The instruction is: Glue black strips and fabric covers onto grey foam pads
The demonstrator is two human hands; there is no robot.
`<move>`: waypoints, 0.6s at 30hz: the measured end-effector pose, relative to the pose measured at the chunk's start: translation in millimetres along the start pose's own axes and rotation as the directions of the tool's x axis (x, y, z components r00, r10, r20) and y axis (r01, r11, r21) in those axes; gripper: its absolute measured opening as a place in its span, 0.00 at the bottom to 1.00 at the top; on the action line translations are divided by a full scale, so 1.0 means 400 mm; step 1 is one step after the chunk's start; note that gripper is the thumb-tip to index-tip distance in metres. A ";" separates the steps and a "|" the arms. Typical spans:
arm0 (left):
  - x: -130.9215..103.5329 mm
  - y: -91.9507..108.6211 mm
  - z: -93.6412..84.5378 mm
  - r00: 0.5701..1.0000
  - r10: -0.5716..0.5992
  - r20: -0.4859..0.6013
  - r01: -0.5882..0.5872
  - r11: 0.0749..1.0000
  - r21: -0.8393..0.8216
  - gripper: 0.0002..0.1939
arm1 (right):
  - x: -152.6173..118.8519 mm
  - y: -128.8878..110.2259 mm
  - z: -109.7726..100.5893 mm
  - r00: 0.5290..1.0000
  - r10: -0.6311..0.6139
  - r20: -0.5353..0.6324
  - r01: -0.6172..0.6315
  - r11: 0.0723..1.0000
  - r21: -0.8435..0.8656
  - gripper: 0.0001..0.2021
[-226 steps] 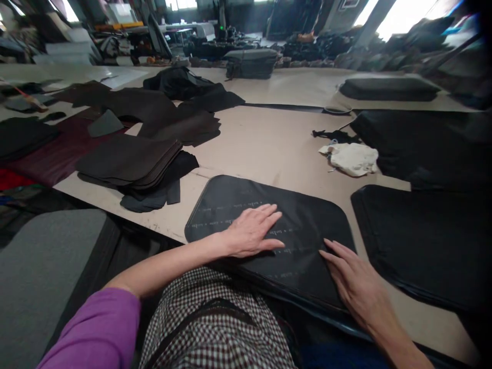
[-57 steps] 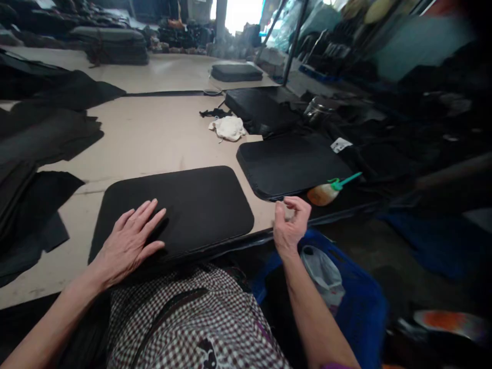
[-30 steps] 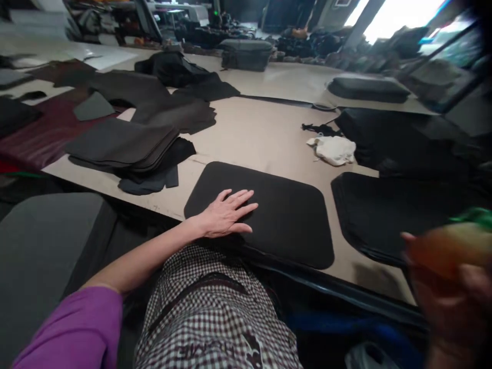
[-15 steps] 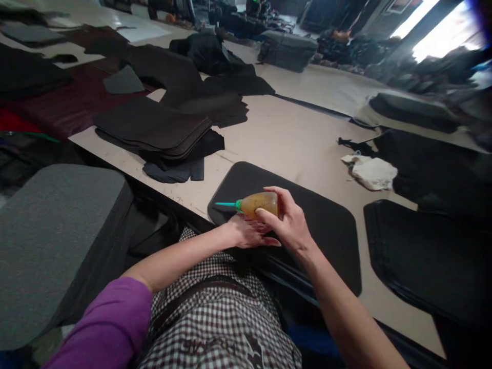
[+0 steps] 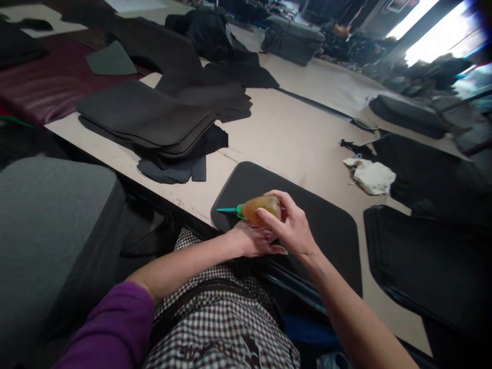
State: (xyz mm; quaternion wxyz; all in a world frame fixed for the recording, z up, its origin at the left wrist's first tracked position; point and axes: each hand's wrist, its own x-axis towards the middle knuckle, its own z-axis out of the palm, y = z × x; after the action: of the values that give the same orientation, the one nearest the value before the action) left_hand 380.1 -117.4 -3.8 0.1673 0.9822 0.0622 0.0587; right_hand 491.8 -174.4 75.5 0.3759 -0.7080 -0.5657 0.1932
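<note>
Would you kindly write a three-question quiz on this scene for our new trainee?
1. Which hand holds the bottle?
2. True or false: the bottle stands upright on the table.
3. What lies beneath the left hand: (a) the crumpled white bundle, (b) a black panel, or (c) the maroon sheet?

Key:
1. The right hand.
2. False; it is held on its side, with its nozzle pointing to the person's left.
3. (b)

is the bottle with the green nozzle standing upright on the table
No, the right hand holds the bottle on its side, with the green nozzle pointing toward the picture's left.
</note>
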 end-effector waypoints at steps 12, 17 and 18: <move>-0.009 -0.002 -0.026 0.981 0.077 -0.180 -0.055 0.991 0.126 0.37 | 0.121 0.066 -0.018 0.957 0.170 -0.237 -0.181 0.983 -0.025 0.29; -0.006 0.000 -0.036 0.984 0.077 -0.160 -0.051 0.985 0.163 0.36 | 0.190 0.123 -0.019 0.916 0.156 -0.369 -0.204 0.974 -0.097 0.35; -0.006 0.001 -0.038 0.985 0.080 -0.156 -0.053 0.985 0.166 0.36 | 0.200 0.133 -0.021 0.917 0.137 -0.375 -0.193 0.974 -0.118 0.36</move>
State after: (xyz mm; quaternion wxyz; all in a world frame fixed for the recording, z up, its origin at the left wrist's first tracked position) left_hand 375.8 -113.2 10.2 0.0797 0.9860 0.0471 0.1386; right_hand 555.4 -105.3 53.0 0.4012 -0.8035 -0.4374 0.0459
